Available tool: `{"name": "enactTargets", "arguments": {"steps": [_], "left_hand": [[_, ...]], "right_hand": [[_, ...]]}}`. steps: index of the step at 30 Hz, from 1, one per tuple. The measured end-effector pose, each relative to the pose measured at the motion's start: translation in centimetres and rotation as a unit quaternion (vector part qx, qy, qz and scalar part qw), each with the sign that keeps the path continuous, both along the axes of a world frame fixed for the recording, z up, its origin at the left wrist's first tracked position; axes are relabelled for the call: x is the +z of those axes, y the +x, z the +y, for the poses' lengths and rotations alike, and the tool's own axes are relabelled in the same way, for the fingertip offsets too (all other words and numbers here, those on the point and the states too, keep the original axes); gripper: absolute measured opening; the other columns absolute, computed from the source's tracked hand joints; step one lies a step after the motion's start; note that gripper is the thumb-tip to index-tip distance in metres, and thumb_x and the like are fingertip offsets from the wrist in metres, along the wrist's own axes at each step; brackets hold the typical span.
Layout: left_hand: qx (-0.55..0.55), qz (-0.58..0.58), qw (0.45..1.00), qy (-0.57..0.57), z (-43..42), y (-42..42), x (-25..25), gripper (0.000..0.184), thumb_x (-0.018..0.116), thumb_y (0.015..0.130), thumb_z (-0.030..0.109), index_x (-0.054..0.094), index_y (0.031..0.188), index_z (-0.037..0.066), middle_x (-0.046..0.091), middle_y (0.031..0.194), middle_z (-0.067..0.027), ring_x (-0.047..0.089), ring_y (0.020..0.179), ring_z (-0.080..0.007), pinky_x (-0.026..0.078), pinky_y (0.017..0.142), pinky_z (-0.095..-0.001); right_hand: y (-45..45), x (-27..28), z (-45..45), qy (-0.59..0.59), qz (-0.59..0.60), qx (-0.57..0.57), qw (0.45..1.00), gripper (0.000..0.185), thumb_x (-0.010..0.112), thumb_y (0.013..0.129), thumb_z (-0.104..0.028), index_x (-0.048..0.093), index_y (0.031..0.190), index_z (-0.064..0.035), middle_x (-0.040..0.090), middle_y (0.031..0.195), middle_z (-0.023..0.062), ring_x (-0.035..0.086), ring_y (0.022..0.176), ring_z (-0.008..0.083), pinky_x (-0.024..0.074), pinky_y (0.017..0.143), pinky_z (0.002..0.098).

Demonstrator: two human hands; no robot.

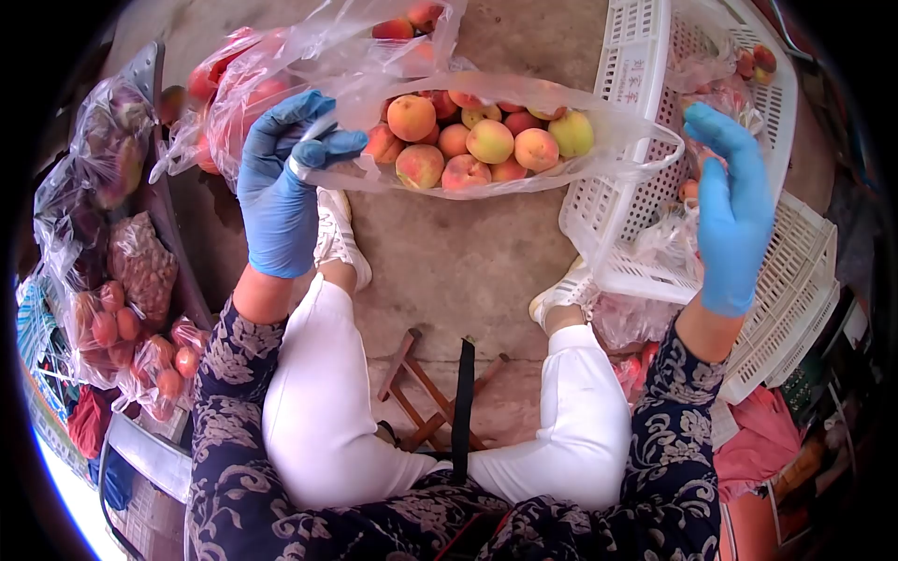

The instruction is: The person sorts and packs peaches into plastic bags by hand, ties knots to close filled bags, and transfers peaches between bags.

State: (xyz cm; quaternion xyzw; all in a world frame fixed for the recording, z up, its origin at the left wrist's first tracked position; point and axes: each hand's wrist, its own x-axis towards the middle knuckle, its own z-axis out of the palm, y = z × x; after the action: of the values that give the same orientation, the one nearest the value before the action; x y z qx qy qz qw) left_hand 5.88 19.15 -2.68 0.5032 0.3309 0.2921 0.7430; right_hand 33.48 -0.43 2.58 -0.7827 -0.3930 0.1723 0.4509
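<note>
A clear plastic bag [613,140] full of peaches [489,142] hangs spread between my hands, its mouth wide so the red, orange and yellow-green fruit shows. My left hand [285,182], in a blue glove, is closed on the bag's left handle. On the other side my right hand [734,210], also gloved in blue, is held up with fingers curved and thumb apart, and nothing shows in it. The bag's right handle loop ends just left of that hand, with a small gap between them.
White plastic crates [622,201] with bagged fruit stand at the right. More bagged fruit [248,103] lies behind my left hand. At far left, bags of produce [140,266] rest on a surface. A folding wooden stool [426,393] is between my legs on the concrete floor [449,252].
</note>
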Motion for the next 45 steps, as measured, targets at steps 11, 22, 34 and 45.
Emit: {"name": "enactTargets", "arguments": {"steps": [11,22,34,45], "left_hand": [[-0.061,0.079,0.994,-0.033,-1.0,-0.9,1.1,0.062,0.064,0.085,0.031,0.039,0.13,-0.003,0.051,0.126,-0.0152,0.057,0.062,-0.0101,0.047,0.062,-0.0206],[0.03,0.01,0.999,-0.044,-0.4,-1.6,-1.2,0.046,0.063,0.085,0.013,0.045,0.124,-0.003,0.056,0.119,-0.0133,0.062,0.074,-0.0135,0.053,0.072,-0.026],[-0.009,0.009,0.999,-0.049,-0.3,-1.1,-1.2,0.042,0.06,0.087,0.012,0.045,0.124,-0.004,0.056,0.118,-0.0137,0.063,0.075,-0.0159,0.052,0.075,-0.0288],[-0.011,0.011,1.0,-0.019,1.1,0.8,-1.9,0.05,0.059,0.088,0.023,0.041,0.128,-0.003,0.053,0.123,-0.0142,0.062,0.084,-0.0161,0.049,0.083,-0.0293]], "right_hand": [[-9.0,-16.3,6.8,-0.32,-0.193,0.25,0.893,0.048,0.07,0.068,-0.022,0.054,0.111,-0.0081,0.061,0.089,0.0142,0.059,0.085,0.0316,0.0466,0.073,0.0413],[-7.0,-17.6,5.2,-0.231,0.132,0.306,0.914,0.046,0.068,0.071,-0.028,0.058,0.11,-0.0066,0.06,0.103,0.014,0.059,0.093,0.027,0.0474,0.078,0.0384],[-6.7,-16.0,4.7,-0.069,0.704,0.07,0.703,0.039,0.042,0.091,-0.028,0.056,0.113,0.0019,0.063,0.094,0.015,0.062,0.08,0.0258,0.0519,0.065,0.0386],[-5.4,-17.3,8.7,-0.291,-0.048,0.128,0.947,0.039,0.064,0.076,-0.033,0.062,0.104,-0.0057,0.064,0.096,0.0136,0.061,0.093,0.027,0.0481,0.079,0.0364]]}}
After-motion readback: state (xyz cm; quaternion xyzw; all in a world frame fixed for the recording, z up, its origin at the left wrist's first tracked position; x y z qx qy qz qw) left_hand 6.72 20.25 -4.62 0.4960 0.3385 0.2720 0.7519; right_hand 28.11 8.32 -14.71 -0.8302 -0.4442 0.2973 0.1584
